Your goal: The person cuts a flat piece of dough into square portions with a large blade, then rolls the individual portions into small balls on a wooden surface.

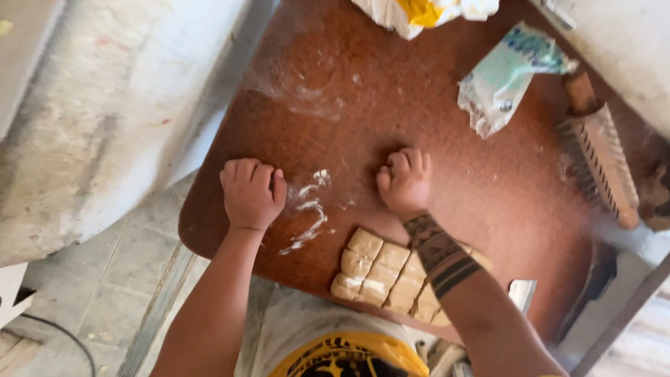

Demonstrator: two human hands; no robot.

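- Down on the reddish-brown surface (433, 230), the left hand (252, 193) is curled into a fist, knuckles pressed down beside a smear of flour (309, 209).
- The right hand (406, 180) is also closed; whether it grips anything, I cannot tell.
- Cut dough blocks (380, 272) lie near the front edge, just below the right wrist.
- A wooden-handled brush (600, 157) rests far right, near a crumpled bag (506, 73).

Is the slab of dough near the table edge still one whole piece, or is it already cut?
Already cut. The dough slab shows a grid of grooves dividing it into square blocks that lie close together; the right forearm hides part of it.
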